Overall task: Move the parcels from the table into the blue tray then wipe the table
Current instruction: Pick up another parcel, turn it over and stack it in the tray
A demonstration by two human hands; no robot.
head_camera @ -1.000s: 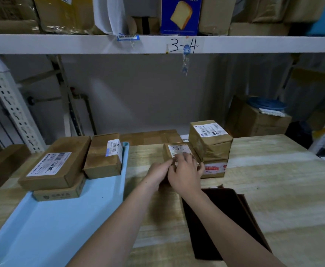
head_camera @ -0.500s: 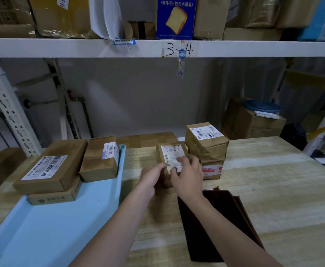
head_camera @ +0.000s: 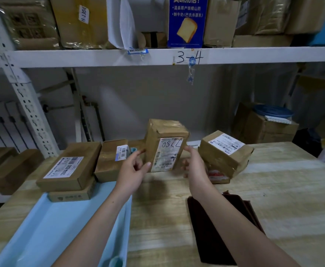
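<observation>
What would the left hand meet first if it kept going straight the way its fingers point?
Probably nothing new: the left hand already grips the lifted parcel; its fingers point up-right into that parcel's side.

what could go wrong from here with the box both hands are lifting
1. The taped brown cardboard parcel with the handwritten label is off the table, held only by fingertips of the left hand and right hand at its sides; it could slip.
2. The far end of the light blue plastic tray already holds three brown cardboard boxes, so the parcel may knock them on landing.
3. The right wrist passes close to the stacked brown parcels and might nudge them.
</observation>
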